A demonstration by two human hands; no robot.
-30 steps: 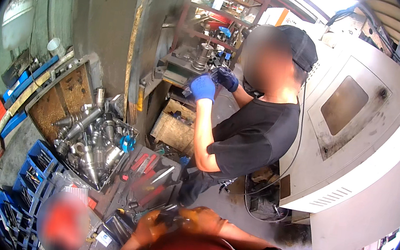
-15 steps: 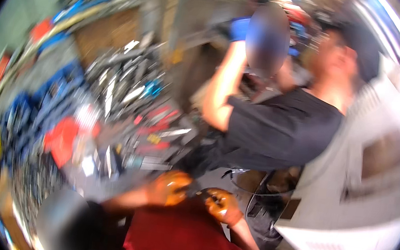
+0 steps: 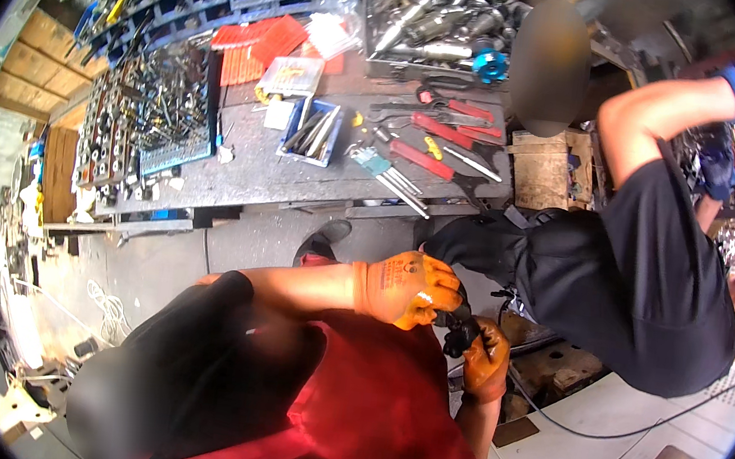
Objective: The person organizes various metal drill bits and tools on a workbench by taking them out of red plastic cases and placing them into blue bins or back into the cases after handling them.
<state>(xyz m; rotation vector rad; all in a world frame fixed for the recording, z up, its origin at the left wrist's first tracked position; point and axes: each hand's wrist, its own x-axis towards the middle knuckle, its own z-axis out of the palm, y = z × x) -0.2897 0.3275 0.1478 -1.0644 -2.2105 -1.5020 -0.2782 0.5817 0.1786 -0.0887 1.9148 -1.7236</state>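
My left hand (image 3: pixel 412 291), in an orange glove, is closed over the upper part of a black lumpy part (image 3: pixel 462 333) in front of my red apron (image 3: pixel 386 386). My right hand (image 3: pixel 485 363), in a matching glove with dark stains, grips the same part from its lower right side. The fingers hide much of it, and I cannot tell its exact kind.
Beyond my hands is a grey workbench (image 3: pixel 249 157) with red-handled pliers (image 3: pixel 433 133), a small blue tray (image 3: pixel 310 132), drill bits (image 3: pixel 179 90) and a metal-parts bin (image 3: pixel 436 24). A co-worker in black (image 3: pixel 635 269) stands close at right, beside a white machine panel (image 3: pixel 614 448).
My view has swung, bringing more of the bench into sight. My gloved hands, slightly apart before, are now closer together around the black part. The co-worker appears farther right.
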